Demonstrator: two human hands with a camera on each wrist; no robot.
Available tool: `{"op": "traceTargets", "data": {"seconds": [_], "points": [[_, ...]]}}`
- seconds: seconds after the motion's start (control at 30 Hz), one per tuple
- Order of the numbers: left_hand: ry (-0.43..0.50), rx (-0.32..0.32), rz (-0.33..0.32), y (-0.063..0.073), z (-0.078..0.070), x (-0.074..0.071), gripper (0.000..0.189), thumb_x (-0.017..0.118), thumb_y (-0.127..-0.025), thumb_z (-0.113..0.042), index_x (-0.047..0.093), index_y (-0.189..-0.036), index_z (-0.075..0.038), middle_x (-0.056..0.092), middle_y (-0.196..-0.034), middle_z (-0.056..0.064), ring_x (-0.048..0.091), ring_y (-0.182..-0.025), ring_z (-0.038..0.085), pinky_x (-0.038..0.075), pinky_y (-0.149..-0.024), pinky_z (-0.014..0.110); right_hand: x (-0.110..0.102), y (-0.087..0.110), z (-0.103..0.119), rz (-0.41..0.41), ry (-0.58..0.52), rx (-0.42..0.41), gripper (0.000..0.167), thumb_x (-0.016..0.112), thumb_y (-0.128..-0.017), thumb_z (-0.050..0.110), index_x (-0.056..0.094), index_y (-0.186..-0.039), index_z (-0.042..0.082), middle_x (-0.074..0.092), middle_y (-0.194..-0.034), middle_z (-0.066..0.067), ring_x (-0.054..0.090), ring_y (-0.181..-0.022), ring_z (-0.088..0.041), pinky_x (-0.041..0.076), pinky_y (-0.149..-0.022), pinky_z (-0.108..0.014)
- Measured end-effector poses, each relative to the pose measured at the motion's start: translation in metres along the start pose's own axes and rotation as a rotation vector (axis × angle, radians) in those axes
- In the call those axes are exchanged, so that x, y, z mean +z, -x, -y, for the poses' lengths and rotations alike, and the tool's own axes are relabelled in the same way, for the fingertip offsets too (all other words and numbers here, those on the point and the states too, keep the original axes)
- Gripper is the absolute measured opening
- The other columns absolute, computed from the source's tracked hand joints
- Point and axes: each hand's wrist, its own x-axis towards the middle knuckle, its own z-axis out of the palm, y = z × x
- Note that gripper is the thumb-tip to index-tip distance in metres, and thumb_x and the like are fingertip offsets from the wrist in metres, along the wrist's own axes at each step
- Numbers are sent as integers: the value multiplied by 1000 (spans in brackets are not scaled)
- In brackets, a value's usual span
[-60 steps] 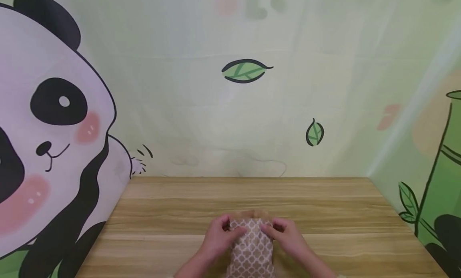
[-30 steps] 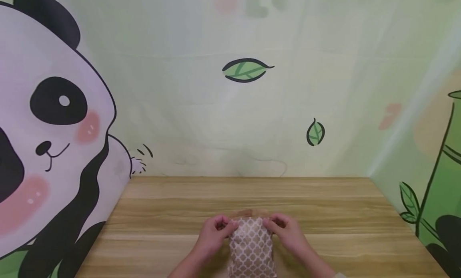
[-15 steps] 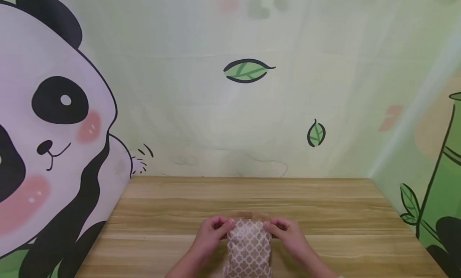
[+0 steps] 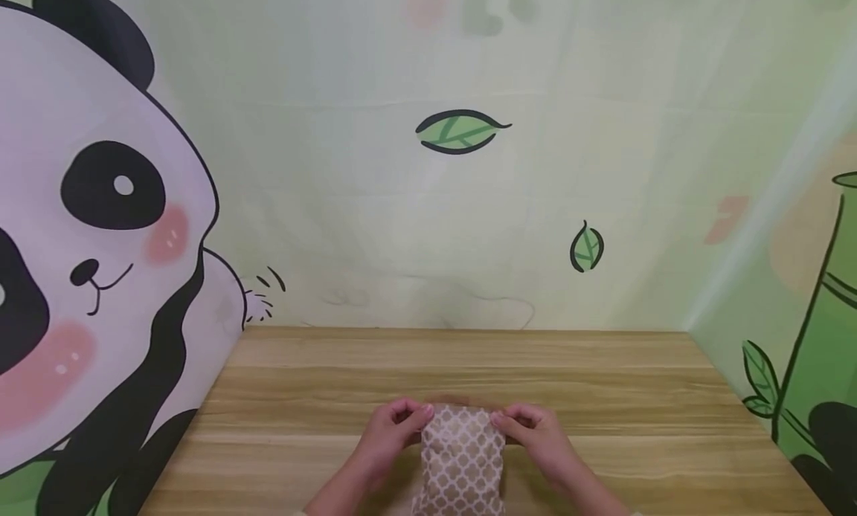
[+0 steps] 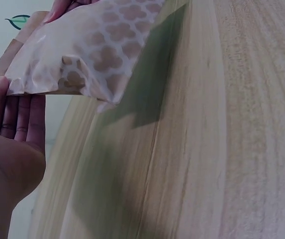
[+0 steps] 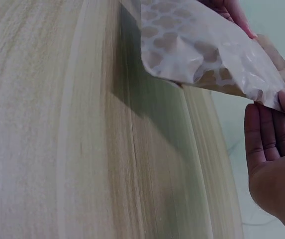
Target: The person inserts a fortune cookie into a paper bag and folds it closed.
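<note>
A flat brown paper bag point(image 4: 463, 460) with a white lattice pattern is held up in front of me, tilted, its lower end cut off by the head view's bottom edge. A plain brown strip point(image 4: 458, 400) shows beyond its far edge. My left hand point(image 4: 393, 436) pinches the far left corner, thumb on the patterned face and fingers underneath. At the far right corner my right hand point(image 4: 538, 434) pinches in the same way. In the left wrist view the bag point(image 5: 105, 50) looks creased near its side edge. The right wrist view shows the bag point(image 6: 197, 50) raised over its shadow.
The wooden table point(image 4: 301, 382) stretches out under and around the bag. Behind it hangs a pale green backdrop point(image 4: 348, 204) with a printed panda point(image 4: 120, 278) on the left, leaves in the middle and bamboo point(image 4: 823, 337) on the right.
Both thumbs have slid outward from the bag's face to its far corners, so the hands stand wider apart. The bag's patterned face now shows flatter and less covered.
</note>
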Motion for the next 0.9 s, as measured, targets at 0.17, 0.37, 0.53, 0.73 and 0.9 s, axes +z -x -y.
{"op": "traceTargets", "data": {"seconds": [0.17, 0.37, 0.53, 0.73, 0.9], "points": [[-30, 7, -7, 0, -5, 0, 12, 75, -101, -15, 72, -98, -4, 69, -95, 2, 67, -91, 14, 62, -87, 31, 1, 0, 0, -1, 0, -6, 15, 74, -101, 12, 75, -98, -3, 74, -93, 1, 70, -89, -14, 60, -87, -28], [-61, 14, 25, 0, -10, -2, 17, 76, -99, -14, 70, -106, 0, 71, -101, 4, 69, -94, 17, 62, -88, 34, 1, 1, 0, -15, 5, 2, 16, 74, -101, 11, 73, -98, -5, 72, -91, -1, 69, -89, -14, 59, -86, -28], [-158, 17, 114, -5, -14, -4, 42, 79, -98, -19, 66, -129, 6, 74, -112, 8, 72, -100, 19, 61, -93, 38, 0, 2, -1, -10, 28, -1, 18, 74, -100, 12, 73, -98, -5, 71, -90, -1, 68, -88, -15, 59, -85, -28], [-218, 28, 146, -10, -15, -4, 25, 81, -96, -16, 72, -108, 4, 73, -92, 3, 68, -86, 17, 60, -83, 31, -2, 2, -3, -5, 52, 1, 19, 75, -100, 14, 72, -98, -5, 71, -91, -3, 69, -88, -16, 59, -85, -28], [-249, 80, 104, -10, -13, 0, 20, 80, -96, -12, 73, -102, 5, 72, -85, -1, 65, -79, 14, 58, -75, 25, -2, 1, -4, -28, 49, -1, 19, 75, -100, 13, 73, -99, -6, 73, -90, -3, 70, -87, -16, 59, -83, -28]]}}
